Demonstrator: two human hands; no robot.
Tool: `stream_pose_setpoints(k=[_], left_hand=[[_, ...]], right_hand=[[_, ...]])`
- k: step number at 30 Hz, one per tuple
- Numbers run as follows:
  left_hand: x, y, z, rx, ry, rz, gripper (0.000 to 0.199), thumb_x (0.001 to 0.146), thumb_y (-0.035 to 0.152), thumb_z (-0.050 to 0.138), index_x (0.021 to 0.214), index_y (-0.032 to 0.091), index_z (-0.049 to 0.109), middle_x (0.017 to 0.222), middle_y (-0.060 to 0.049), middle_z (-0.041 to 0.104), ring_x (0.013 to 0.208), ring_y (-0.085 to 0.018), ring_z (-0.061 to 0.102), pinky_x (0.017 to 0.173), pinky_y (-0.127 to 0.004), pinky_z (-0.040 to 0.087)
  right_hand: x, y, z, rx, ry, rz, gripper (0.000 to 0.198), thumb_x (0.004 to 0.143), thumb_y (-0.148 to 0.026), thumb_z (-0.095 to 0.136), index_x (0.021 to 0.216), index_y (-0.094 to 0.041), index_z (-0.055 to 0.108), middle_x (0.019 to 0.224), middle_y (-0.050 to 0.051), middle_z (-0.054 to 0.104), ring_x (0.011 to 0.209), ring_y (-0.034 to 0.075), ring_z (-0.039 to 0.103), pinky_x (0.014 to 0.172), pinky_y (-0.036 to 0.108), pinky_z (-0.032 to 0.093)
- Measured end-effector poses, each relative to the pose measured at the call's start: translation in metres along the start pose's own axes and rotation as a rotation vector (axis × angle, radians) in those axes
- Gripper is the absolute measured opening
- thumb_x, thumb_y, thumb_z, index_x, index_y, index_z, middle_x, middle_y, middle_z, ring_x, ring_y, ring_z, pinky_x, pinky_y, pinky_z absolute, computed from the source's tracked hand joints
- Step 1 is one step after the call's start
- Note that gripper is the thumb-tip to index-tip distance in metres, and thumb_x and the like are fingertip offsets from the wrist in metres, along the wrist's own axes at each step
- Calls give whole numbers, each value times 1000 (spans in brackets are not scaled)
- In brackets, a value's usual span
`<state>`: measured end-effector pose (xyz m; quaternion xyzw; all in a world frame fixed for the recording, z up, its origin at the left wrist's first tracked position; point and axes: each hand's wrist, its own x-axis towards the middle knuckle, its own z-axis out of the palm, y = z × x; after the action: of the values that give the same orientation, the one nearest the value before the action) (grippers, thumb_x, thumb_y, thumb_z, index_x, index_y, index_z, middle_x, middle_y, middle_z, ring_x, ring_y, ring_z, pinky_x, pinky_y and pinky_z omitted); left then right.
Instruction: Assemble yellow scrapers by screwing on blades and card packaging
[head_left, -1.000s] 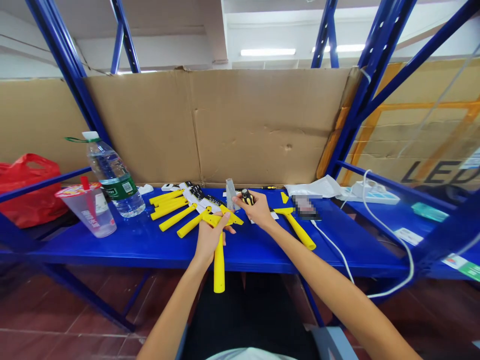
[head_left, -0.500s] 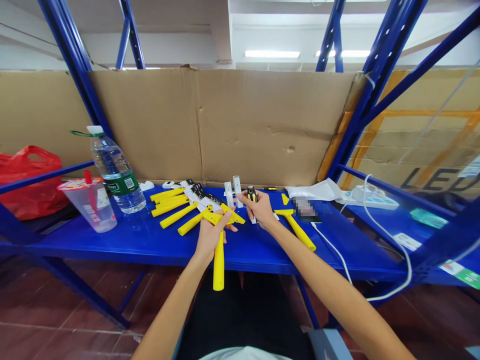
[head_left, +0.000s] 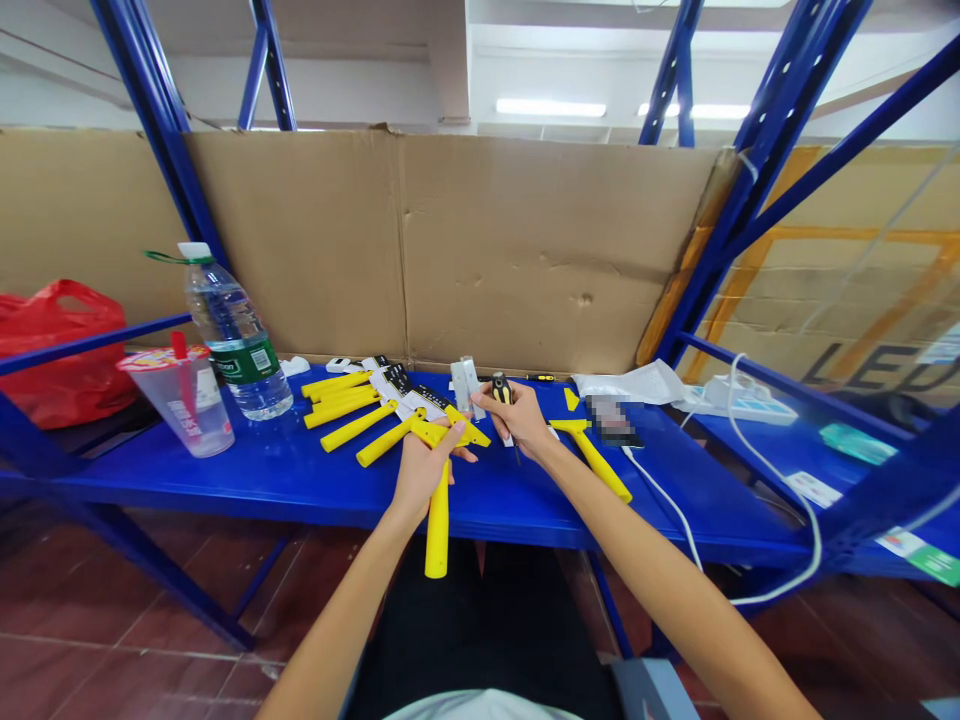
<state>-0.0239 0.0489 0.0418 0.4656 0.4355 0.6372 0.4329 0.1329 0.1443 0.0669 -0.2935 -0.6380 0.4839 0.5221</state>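
Shelf [head_left: 277,480]: coloured blue.
Left end: a cup [head_left: 191,405] and a bottle [head_left: 244,345] are stood.
Middle: yellow-handled tools [head_left: 358,427] are fanned out.
Right: a yellow T-shaped tool [head_left: 601,466] and a phone [head_left: 615,420] are laid.

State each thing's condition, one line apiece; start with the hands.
Left hand: closed on yellow tool
Right hand: closed on screwdriver, tip down
Fanned tools: lying down, unheld
Bottle: capped, standing
Cup: lidded, straw in
Phone: lying flat, screen obscured
Ceiling light: lit
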Motion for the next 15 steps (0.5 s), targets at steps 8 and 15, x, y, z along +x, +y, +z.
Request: stream_pose_setpoints(k=[8,15], left_hand=[[0,0,0,-3,7,-12,57,80,57,90,113,11,84,105,-17,83,62,-19,76,37,-18,42],[1,1,0,-20,2,-14,55,80,56,90,110,11,83,107,-17,83,63,-17,75,37,-18,42]], right_hand=[[-1,-2,0,1,-4,-1,53,70,-66,95,83,-22,69,45,-7,52,32,9,35,37,26,20],[-1,0,0,16,-20,-8,51,71,-63,97,84,-21,70,46,-8,53,33,8,36,37,25,21]])
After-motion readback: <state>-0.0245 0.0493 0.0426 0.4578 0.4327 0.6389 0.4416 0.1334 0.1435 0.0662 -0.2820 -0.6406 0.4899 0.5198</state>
